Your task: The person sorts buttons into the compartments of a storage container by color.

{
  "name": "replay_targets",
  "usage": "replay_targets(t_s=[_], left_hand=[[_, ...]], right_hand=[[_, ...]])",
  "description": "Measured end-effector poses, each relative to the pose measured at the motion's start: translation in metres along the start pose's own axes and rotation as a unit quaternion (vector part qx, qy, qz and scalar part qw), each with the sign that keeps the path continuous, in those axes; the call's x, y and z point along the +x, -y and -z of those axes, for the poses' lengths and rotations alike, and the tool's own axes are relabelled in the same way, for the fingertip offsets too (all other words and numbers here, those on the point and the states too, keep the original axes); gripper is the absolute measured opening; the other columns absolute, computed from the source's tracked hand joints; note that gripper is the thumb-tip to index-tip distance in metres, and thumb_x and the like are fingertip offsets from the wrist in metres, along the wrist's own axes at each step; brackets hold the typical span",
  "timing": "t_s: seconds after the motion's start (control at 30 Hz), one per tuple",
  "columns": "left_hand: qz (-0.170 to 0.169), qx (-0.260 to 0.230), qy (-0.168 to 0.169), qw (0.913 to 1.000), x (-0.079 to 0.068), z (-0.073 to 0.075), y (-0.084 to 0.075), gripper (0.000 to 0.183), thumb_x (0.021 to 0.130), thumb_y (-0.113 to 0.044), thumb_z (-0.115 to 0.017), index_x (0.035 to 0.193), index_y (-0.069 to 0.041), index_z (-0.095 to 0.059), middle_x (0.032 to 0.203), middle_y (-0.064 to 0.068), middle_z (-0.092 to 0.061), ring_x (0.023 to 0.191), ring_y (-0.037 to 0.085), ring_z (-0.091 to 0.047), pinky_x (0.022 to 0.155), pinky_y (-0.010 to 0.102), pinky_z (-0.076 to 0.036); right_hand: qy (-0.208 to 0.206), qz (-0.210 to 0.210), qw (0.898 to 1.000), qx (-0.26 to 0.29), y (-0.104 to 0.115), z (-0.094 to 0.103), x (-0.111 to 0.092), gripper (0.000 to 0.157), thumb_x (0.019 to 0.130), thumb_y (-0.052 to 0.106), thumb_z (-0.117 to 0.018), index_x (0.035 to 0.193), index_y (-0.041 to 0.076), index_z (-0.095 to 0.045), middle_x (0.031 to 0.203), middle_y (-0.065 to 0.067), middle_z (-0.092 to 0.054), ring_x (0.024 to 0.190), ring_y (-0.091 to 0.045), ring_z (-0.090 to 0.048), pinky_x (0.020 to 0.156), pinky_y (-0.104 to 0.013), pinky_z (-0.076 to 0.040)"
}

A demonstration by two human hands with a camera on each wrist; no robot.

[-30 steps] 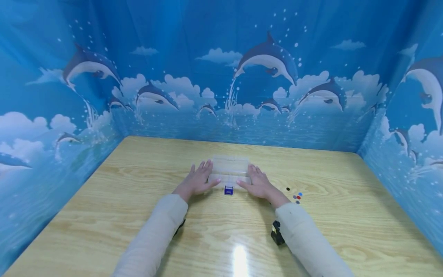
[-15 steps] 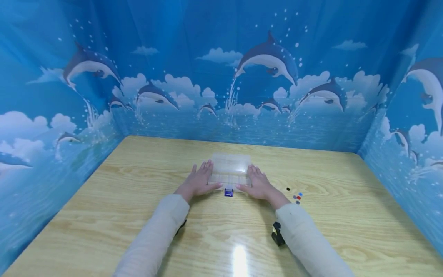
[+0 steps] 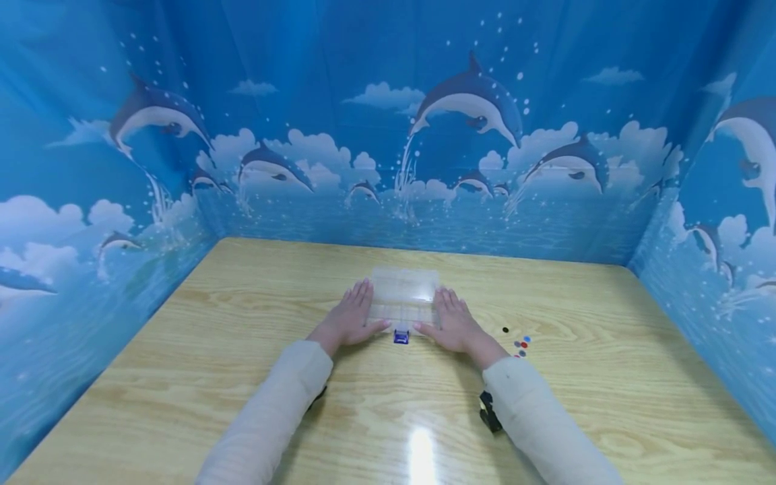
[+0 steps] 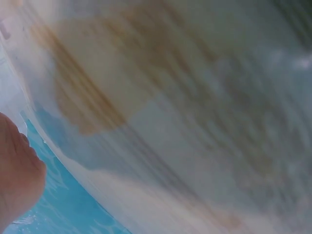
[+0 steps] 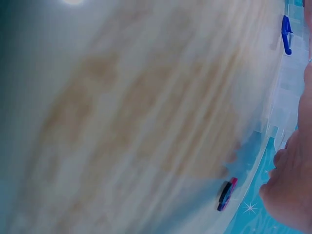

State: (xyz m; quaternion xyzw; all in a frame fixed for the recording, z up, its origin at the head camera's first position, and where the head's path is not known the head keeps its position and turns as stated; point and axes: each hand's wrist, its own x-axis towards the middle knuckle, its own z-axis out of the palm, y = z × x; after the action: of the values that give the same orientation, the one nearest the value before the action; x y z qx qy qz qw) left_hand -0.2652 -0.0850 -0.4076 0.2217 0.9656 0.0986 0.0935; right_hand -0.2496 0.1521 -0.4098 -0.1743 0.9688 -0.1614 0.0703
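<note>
A clear plastic box (image 3: pixel 418 314) with thin dividers lies on the wooden table, its clear lid (image 3: pixel 403 284) folded back on the far side. At the middle of its near edge is a blue latch (image 3: pixel 401 337), seen also as a blue latch (image 5: pixel 286 35) in the right wrist view. My left hand (image 3: pixel 349 316) rests along the left side with straight fingers, thumb at the near edge. Mirroring it, my right hand (image 3: pixel 453 322) touches the right side. In the wrist views only part of the left hand (image 4: pixel 19 170) and right hand (image 5: pixel 287 183) shows.
Several small round discs (image 3: pixel 524 345), blue, red and greyish, lie right of the right wrist, with a black disc (image 3: pixel 506 330) a little farther back. A black device (image 3: pixel 490 412) sits beneath the right sleeve (image 3: pixel 539 417). Dolphin-print curtains (image 3: pixel 388 222) border the table.
Over the first half second the blue latch came slightly nearer and lower, and more of the lid came into view. Both hands have stayed at the box's sides, almost still.
</note>
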Motion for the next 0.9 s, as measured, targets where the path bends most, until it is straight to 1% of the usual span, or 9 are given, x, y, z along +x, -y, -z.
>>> replay_targets(t_s=[0.3, 0.6, 0.73, 0.9], left_hand=[[-0.004, -0.007, -0.007, 0.9999, -0.0031, 0.0002, -0.0023, 0.085, 0.095, -0.054, -0.035, 0.146, 0.006, -0.002, 0.155, 0.021, 0.004, 0.144, 0.033, 0.003, 0.120, 0.042, -0.005], [0.000, -0.010, 0.000, 0.9999, -0.0070, 0.0028, -0.0062, 0.086, 0.095, -0.056, -0.034, 0.146, 0.005, -0.001, 0.154, 0.021, 0.005, 0.144, 0.032, 0.004, 0.119, 0.042, -0.004], [-0.001, -0.011, 0.003, 0.9999, -0.0079, 0.0026, -0.0072, 0.086, 0.095, -0.056, -0.034, 0.146, 0.005, -0.001, 0.154, 0.021, 0.006, 0.144, 0.032, 0.004, 0.119, 0.042, -0.004], [-0.001, -0.012, 0.005, 0.9999, -0.0084, 0.0009, -0.0077, 0.087, 0.094, -0.056, -0.034, 0.146, 0.005, 0.001, 0.154, 0.020, 0.007, 0.144, 0.032, 0.005, 0.119, 0.041, -0.003]], right_hand=[[0.000, 0.000, 1.000, -0.014, 0.0000, -0.0011, -0.0018, 0.091, 0.093, 0.057, -0.038, 0.145, -0.008, -0.001, 0.153, -0.025, 0.000, 0.142, -0.041, 0.000, 0.117, -0.051, -0.004], [0.010, 0.001, 1.000, -0.016, 0.0021, 0.0023, -0.0048, 0.089, 0.094, 0.054, -0.038, 0.145, -0.010, -0.001, 0.153, -0.027, 0.002, 0.142, -0.042, 0.001, 0.117, -0.053, -0.004], [0.013, 0.002, 1.000, -0.016, 0.0025, 0.0028, -0.0061, 0.088, 0.095, 0.052, -0.038, 0.144, -0.010, 0.000, 0.152, -0.028, 0.002, 0.141, -0.043, 0.001, 0.117, -0.053, -0.004], [0.018, -0.001, 1.000, -0.015, 0.0032, 0.0035, -0.0083, 0.089, 0.095, 0.053, -0.038, 0.144, -0.010, 0.002, 0.152, -0.028, 0.003, 0.142, -0.043, 0.002, 0.117, -0.053, -0.004]])
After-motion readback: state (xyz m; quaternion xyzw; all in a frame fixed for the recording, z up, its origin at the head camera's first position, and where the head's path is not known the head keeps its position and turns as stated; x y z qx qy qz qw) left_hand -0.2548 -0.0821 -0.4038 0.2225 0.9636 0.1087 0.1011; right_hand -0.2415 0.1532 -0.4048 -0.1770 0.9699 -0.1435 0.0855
